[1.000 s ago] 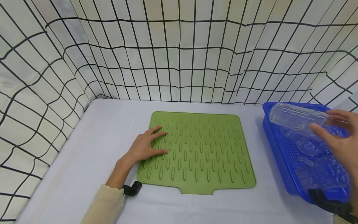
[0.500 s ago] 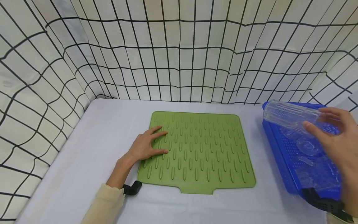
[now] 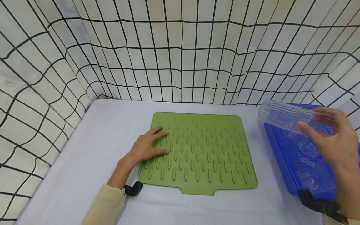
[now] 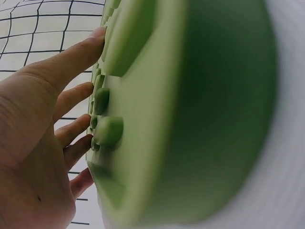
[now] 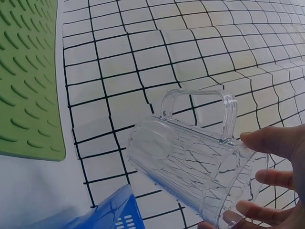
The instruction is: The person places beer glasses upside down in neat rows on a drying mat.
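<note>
My right hand [image 3: 336,136] grips a clear mug [image 3: 285,115] near its rim and holds it tipped on its side above the far left of a blue basket [image 3: 277,153]. In the right wrist view the mug [image 5: 186,162] shows its handle [image 5: 229,114] on top, with the thumb by the handle's end and the fingertips around the rim. My left hand [image 3: 144,148] rests with spread fingers on the left part of a green ridged mat [image 3: 202,150]. Its fingertips touch the ridges of the mat [image 4: 138,109] in the left wrist view.
Several more clear vessels [image 3: 309,148] lie inside the blue basket. A white cloth [image 3: 78,156] covers the table. Black grid netting [image 3: 194,56] over white sheeting rises behind and at the left side. Each wrist wears a black mount [image 3: 133,189].
My right hand has carried the mug leftward, from over the basket's inside to its far left rim. The left hand and the green mat have stayed put.
</note>
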`<state>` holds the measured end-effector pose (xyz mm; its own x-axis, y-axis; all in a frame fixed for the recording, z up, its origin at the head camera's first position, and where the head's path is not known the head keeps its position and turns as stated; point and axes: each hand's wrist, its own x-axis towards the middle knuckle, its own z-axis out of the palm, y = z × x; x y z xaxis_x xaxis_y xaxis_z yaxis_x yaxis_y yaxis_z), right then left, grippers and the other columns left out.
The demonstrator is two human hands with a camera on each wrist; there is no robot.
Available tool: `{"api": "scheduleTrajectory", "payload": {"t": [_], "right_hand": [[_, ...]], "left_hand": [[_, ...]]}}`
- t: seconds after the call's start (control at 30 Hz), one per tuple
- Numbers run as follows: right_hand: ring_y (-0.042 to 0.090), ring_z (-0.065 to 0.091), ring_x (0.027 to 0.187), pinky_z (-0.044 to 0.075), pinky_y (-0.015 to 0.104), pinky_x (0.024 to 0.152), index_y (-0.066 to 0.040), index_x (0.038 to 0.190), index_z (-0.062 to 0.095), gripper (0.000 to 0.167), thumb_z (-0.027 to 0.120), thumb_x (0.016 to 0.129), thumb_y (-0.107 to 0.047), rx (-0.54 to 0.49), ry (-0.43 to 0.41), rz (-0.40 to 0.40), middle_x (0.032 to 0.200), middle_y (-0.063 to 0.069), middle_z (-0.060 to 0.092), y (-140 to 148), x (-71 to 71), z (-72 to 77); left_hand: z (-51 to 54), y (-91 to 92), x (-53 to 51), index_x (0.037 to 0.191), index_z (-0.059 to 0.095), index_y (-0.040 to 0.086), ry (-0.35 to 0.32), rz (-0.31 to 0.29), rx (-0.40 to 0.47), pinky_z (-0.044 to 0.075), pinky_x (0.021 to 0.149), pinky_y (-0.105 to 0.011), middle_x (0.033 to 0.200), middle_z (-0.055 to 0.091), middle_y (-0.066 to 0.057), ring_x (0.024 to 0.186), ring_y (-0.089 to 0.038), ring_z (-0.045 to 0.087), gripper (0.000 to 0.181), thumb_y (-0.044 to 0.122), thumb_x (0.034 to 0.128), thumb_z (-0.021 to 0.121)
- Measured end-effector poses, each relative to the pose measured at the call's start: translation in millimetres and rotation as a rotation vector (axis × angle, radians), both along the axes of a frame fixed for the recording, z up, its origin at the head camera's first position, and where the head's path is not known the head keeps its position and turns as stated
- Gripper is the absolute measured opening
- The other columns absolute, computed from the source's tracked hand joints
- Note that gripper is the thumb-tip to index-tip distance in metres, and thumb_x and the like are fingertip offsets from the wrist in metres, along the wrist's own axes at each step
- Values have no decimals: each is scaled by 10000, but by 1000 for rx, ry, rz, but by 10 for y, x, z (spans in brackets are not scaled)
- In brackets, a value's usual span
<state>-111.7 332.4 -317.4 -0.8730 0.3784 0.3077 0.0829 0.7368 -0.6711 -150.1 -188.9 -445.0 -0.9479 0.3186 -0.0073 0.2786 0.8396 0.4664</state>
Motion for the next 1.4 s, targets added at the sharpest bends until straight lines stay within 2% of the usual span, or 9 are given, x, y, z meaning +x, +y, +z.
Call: {"api": "scheduleTrajectory", "payload": {"t": [0.3,0.6,0.73,0.83,0.97,1.1,1.27,1.4], "right_hand": [[-164,425,1175,474,142,1106,-355,1490,525,620,797,933,-317,-29,13,42,1178,-366,439,-189,-8,9],[-28,495,1270,505,208,1111,-326,1480,542,622,811,924,-252,-76,25,43,1207,-318,465,-396,-58,11],[-10,500,1262,511,93,1006,-314,1476,549,624,816,918,-235,-107,40,72,1282,-284,476,-457,-67,-1],[-33,501,1230,503,45,932,-320,1465,562,619,823,911,-230,-139,57,93,1317,-262,492,-500,-72,-8],[-25,508,1232,523,78,954,-339,1454,570,610,823,910,-230,-163,75,99,1346,-250,502,-560,-80,-16],[-5,525,1234,533,76,936,-312,1445,584,608,827,904,-184,-178,95,108,1336,-251,507,-624,-92,-34],[7,536,1246,546,107,948,-294,1452,579,620,827,902,-156,-195,100,116,1360,-238,513,-692,-108,-51],[15,550,1226,530,58,895,-273,1447,583,621,829,894,-133,-222,130,150,1358,-218,527,-741,-124,-63]], "left_hand": [[9,8,-4,1495,583,192,-1,-1,3,390,1146,-702,1659,406,-135,1511,-438,405,750,485,851,832],[36,11,2,1497,580,185,-17,2,3,384,1160,-700,1665,395,-141,1519,-438,392,749,477,855,832],[50,15,-3,1499,577,176,-27,-9,14,389,1162,-698,1667,390,-149,1519,-449,387,749,470,859,831],[62,9,-5,1496,578,167,-38,-17,31,394,1167,-688,1668,388,-153,1523,-454,379,746,452,857,838],[82,-10,-7,1493,581,158,-56,-26,61,385,1182,-681,1666,386,-162,1531,-458,363,735,419,859,846],[115,-24,-13,1493,577,137,-76,-39,87,378,1186,-685,1656,391,-185,1524,-477,360,730,401,867,844],[177,-48,-26,1499,562,101,-132,-38,121,353,1210,-680,1650,388,-212,1531,-490,338,714,366,892,827],[228,-61,-56,1512,544,92,-155,-33,139,332,1236,-660,1638,407,-216,1536,-474,342,695,355,922,801]]}}
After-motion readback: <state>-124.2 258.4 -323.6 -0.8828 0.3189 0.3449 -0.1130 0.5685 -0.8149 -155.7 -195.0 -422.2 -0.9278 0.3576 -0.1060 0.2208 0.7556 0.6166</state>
